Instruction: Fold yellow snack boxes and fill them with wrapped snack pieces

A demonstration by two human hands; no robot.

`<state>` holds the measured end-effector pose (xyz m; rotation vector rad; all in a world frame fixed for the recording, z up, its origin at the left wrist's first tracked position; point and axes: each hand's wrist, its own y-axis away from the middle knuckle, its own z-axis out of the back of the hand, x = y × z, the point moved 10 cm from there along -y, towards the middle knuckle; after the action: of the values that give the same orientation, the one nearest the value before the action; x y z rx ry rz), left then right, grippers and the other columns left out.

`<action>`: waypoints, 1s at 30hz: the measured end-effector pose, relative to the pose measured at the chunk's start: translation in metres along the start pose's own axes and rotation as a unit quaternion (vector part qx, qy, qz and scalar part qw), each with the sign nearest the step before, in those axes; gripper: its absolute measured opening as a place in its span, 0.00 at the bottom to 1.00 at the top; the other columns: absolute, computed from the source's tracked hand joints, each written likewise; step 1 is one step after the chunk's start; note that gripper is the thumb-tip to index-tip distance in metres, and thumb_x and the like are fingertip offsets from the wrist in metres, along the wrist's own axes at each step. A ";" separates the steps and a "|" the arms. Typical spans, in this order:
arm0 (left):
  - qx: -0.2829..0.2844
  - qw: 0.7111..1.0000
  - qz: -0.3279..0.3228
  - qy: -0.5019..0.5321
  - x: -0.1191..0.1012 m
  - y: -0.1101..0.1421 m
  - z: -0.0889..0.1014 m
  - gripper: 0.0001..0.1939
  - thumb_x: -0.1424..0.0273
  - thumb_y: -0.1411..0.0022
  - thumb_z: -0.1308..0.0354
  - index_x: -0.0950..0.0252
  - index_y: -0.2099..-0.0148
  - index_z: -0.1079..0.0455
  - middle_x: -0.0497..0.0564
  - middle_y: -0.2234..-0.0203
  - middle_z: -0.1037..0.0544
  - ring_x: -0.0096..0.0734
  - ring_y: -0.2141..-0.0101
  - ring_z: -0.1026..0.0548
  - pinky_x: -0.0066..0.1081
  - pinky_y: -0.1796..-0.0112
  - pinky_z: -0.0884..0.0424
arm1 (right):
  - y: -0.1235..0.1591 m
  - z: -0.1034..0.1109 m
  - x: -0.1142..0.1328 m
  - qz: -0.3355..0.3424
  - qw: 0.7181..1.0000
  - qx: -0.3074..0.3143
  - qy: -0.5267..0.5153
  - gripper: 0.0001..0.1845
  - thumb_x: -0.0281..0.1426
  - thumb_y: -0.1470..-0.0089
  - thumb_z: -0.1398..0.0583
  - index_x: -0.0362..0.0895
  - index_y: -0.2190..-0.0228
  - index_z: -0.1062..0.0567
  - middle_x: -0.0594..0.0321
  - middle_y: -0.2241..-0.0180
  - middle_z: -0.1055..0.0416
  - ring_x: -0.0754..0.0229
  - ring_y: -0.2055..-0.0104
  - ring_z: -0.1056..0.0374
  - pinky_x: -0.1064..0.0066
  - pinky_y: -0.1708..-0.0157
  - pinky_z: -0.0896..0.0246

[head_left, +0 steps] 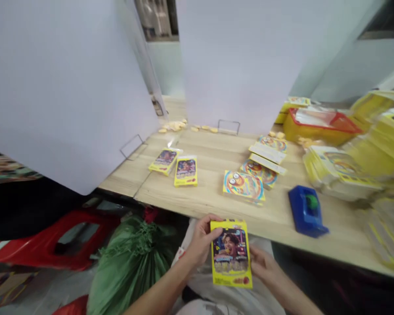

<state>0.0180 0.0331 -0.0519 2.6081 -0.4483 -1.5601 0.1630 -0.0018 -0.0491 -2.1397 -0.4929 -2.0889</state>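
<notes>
Between my two hands is a yellow printed box (231, 253), its picture side facing up, held over my lap just off the table's front edge. My left hand (205, 238) grips its upper left side, thumb on the front. On the box's right side my right hand (262, 264) has its fingers curled against the edge, partly behind it. Two similar yellow boxes, one tilted (164, 160) and one beside it (186, 170), lie on the table. Further right are several colourful cartoon-faced packs (244, 186), some overlapping.
A blue tape dispenser (307, 210) stands on the table's right part. Behind it are a yellow bin with a red rim (318, 127) and stacked yellow packs (341, 170). White panels (236, 61) rise at the back. A green bag (131, 267) and red stool (75, 236) are lower left.
</notes>
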 end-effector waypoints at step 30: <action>-0.122 0.946 -0.161 -0.254 -0.051 0.019 0.023 0.43 0.63 0.49 0.33 0.62 0.34 0.47 0.62 0.41 0.35 0.53 0.42 0.35 0.47 0.44 0.37 | -0.063 -0.006 0.054 0.095 0.991 -0.092 -0.019 0.19 0.42 0.48 0.36 0.49 0.68 0.42 0.62 0.68 0.28 0.56 0.66 0.27 0.64 0.67 0.28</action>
<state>-0.0284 0.0309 -0.0155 2.1514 0.1603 -2.2334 0.1377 0.0636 -0.0043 -2.2266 -0.0970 -2.0626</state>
